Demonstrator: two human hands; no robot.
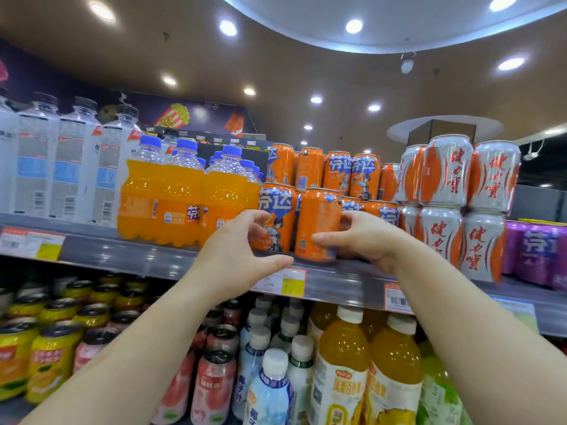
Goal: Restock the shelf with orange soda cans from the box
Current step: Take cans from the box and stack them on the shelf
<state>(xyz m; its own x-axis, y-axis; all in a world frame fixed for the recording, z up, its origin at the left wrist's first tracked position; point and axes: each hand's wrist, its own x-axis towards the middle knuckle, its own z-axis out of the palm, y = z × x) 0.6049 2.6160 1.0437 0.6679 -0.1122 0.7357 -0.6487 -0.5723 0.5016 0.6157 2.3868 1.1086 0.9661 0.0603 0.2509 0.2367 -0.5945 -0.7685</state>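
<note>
Orange soda cans (337, 173) stand stacked in two tiers on the upper shelf (129, 256). Two of them are at the front: a left can (280, 210) and a right can (319, 216). My right hand (362, 237) holds the right front can, thumb across its lower face and fingers curled round its right side. My left hand (242, 250) hovers in a loose C shape just before the left front can, its fingertips overlapping the can's left edge and its thumb lying below, over the shelf lip. It holds nothing. The box is out of view.
Orange soda bottles (171, 204) crowd the cans' left side, with white bottles (55, 167) beyond them. Silver-and-orange cans (454, 191) are stacked on the right, purple cans (534, 250) further right. Price tags (291, 282) line the shelf lip. The lower shelf holds juice bottles (343, 363) and yellow cans (49, 348).
</note>
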